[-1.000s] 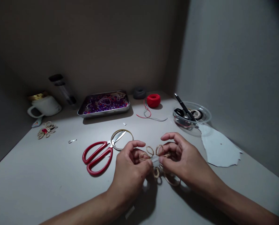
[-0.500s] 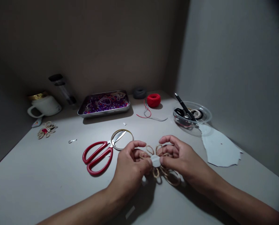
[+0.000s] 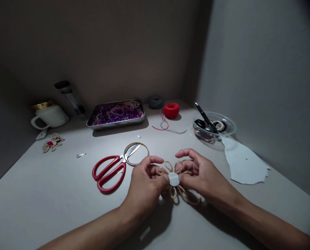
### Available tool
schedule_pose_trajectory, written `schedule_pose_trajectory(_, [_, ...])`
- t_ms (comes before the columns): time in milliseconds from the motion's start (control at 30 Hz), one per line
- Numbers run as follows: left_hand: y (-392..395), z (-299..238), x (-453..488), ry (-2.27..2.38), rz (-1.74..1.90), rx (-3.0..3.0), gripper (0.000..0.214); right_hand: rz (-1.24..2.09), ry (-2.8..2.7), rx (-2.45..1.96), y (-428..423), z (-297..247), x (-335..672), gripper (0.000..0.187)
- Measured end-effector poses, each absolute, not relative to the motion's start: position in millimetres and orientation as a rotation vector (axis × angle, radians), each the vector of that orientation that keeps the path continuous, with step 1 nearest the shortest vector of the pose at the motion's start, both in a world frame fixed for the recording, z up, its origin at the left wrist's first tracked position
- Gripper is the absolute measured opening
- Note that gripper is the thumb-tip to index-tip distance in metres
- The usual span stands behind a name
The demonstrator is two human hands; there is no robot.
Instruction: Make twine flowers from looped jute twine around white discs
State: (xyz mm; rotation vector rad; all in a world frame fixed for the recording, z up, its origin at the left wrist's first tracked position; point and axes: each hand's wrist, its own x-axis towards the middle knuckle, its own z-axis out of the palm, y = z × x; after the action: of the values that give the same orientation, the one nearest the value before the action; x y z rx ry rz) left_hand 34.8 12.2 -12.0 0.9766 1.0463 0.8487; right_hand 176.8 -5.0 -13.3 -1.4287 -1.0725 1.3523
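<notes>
Between both hands is a twine flower (image 3: pixel 173 192) made of brown looped petals, with a round white disc (image 3: pixel 174 179) at its middle. My left hand (image 3: pixel 148 184) pinches the flower from the left, its thumb at the disc's edge. From the other side my right hand (image 3: pixel 199 172) grips it, thumb against the disc and fingers behind the petals. Some petals are hidden by the fingers. Left of my left hand lie red-handled scissors (image 3: pixel 110 173), their blades across a thin gold ring (image 3: pixel 148 151).
A metal tray (image 3: pixel 115 123) of purple beads stands at the back, beside red thread (image 3: pixel 171 110) and grey thread (image 3: pixel 155 102). At right are a clear bowl (image 3: pixel 231 126) with a pen (image 3: pixel 205 116) and white sheet (image 3: pixel 244 165). Far left: a mug (image 3: pixel 52 116) and another twine flower (image 3: pixel 56 141).
Almost nothing differs. Both hands keep their hold on the twine flower, and the whole view has shifted very slightly.
</notes>
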Motion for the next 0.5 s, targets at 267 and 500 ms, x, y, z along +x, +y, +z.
schedule_pose_trajectory(267, [13,-12,34,1.049,0.842,0.984,0.034,1.376,-1.087,-1.437,-6,-14,180,0.041])
schedule_pose_trajectory(500, [17,-15,30,1.023,0.878,0.924,0.033,1.445,-0.958,-1.395,-2,-11,187,0.052])
